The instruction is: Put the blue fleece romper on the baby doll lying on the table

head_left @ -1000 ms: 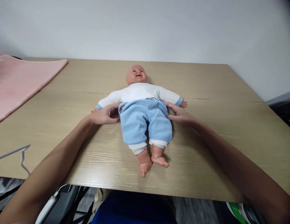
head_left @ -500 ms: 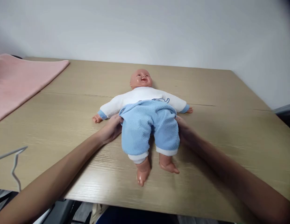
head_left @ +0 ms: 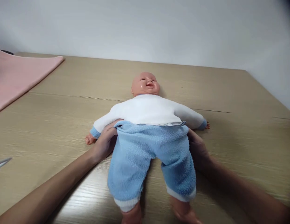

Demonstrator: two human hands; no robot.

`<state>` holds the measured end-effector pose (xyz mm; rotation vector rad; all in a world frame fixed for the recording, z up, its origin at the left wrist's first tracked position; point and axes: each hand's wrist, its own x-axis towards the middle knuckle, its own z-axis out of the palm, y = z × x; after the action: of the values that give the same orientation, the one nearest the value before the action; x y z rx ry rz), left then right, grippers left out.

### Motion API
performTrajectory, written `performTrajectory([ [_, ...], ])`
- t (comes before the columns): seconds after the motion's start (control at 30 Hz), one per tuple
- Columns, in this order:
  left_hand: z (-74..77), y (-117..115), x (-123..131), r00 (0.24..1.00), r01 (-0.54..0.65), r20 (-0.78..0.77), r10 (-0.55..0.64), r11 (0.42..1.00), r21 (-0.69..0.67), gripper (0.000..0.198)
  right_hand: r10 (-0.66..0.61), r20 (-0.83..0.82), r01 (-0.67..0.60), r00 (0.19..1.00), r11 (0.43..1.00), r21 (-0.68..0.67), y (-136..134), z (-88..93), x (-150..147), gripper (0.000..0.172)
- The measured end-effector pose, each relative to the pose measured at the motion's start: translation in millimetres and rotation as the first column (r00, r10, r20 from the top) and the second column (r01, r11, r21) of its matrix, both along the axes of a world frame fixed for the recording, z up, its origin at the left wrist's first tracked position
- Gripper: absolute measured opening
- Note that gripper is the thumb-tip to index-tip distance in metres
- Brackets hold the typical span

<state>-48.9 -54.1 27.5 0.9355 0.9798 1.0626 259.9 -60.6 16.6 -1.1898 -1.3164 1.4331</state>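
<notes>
A baby doll (head_left: 146,84) lies on its back, head toward the wall, arms spread and legs toward me. It wears a white top (head_left: 147,109) with blue cuffs, and light-blue fleece pants (head_left: 135,161) with white ankle bands. At the waistband's left side, my left hand (head_left: 106,140) is closed on the pants, fingertips tucked out of sight. My right hand (head_left: 197,146) grips the opposite side of the waistband; its fingers are mostly hidden behind the fabric. The doll's feet run off the bottom of the view.
The doll rests on a wooden table (head_left: 229,137) with seams across its top. A pink cloth (head_left: 21,74) covers the far left part. At the left edge, the tip of a thin whitish object (head_left: 3,162) shows. A pale wall (head_left: 145,31) stands behind the table.
The doll appears larger and lower in view, its feet now cut off. The waistband looks straighter and wider between my hands, and more of the white top shows above it.
</notes>
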Motion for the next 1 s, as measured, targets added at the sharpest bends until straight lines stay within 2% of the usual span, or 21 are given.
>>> performTrajectory([
  [0.1, -2.3, 2, -7, 0.998, 0.060, -0.028, -0.059, 0.997, 0.053, 0.020, -0.185, -0.051, 0.188, 0.981, 0.981, 0.046, 0, -0.1, 8, 0.035],
  [0.2, -8.1, 5, -21, 0.987, 0.140, -0.094, -0.126, 0.977, 0.158, 0.025, -0.122, -0.156, 0.131, 0.980, 0.990, 0.051, 3, 3.6, 15, 0.031],
  [0.3, -10.5, 9, -37, 0.969, 0.230, -0.145, -0.202, 0.949, 0.214, 0.029, -0.046, -0.265, 0.034, 0.963, 0.998, -0.050, 7, 13.6, 18, 0.016],
  [0.37, -6.3, 12, -45, 0.955, 0.285, -0.157, -0.252, 0.927, 0.245, 0.037, -0.006, -0.291, -0.020, 0.957, 0.996, -0.085, 10, 22.5, 19, 0.019],
  [0.43, 3.0, 16, -49, 0.932, 0.357, -0.172, -0.319, 0.885, 0.299, 0.047, 0.063, -0.228, -0.075, 0.972, 0.996, -0.046, 15, 32.6, 21, 0.024],
  [0.53, 21.8, 20, -47, 0.882, 0.472, -0.211, -0.422, 0.796, 0.380, 0.038, 0.169, 0.012, -0.170, 0.986, 0.983, 0.071, 23, 50.7, 21, 0.043],
  [0.6, 34.0, 20, -44, 0.869, 0.495, -0.220, -0.443, 0.777, 0.390, 0.034, 0.214, 0.084, -0.221, 0.973, 0.970, 0.096, 27, 63.1, 17, 0.040],
  [0.7, 48.3, 17, -37, 0.907, 0.421, -0.183, -0.379, 0.833, 0.359, 0.029, 0.254, -0.033, -0.250, 0.967, 0.964, 0.092, 30, 74.7, 9, 0.030],
  [0.8, 56.5, 15, -29, 0.950, 0.311, -0.145, -0.277, 0.881, 0.357, 0.029, 0.248, -0.169, -0.231, 0.954, 0.966, 0.113, 38, 73.3, 1, 0.041],
  [0.9, 55.0, 16, -21, 0.986, 0.146, -0.139, -0.097, 0.904, 0.403, 0.031, 0.144, -0.132, -0.124, 0.981, 0.981, 0.148, 49, 62.9, -3, 0.040],
  [1.0, 43.2, 22, -15, 0.990, 0.006, -0.131, 0.049, 0.922, 0.388, 0.039, 0.032, -0.084, -0.021, 0.996, 0.992, 0.125, 59, 48.9, -5, 0.045],
])
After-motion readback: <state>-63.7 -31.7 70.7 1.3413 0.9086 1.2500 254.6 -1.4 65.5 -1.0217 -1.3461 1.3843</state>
